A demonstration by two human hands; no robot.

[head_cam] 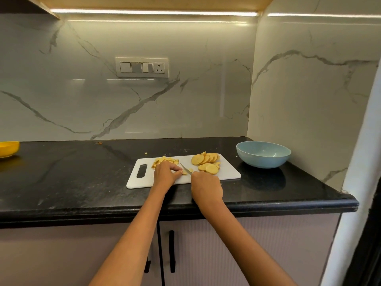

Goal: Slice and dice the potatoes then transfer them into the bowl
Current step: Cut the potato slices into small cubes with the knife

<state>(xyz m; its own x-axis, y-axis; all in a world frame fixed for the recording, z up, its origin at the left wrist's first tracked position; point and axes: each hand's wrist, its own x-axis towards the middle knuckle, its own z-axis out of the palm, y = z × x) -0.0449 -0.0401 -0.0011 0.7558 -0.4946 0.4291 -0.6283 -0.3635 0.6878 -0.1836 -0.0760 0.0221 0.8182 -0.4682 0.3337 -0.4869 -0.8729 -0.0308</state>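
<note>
A white cutting board [228,174] lies on the black counter. Round potato slices [207,162] are piled at its right half, and diced potato pieces [165,161] lie at its back left. My right hand [206,186] grips a knife [186,168] whose blade points up-left over the board's middle. My left hand [166,173] pinches a small potato piece [184,172] against the board just left of the blade. The light blue bowl [263,154] stands to the right of the board; nothing is visible inside it.
A yellow bowl [8,148] sits at the counter's far left edge. One stray potato bit [146,153] lies behind the board. Marble walls close the back and the right side. The counter's front edge [82,213] runs above cabinet doors.
</note>
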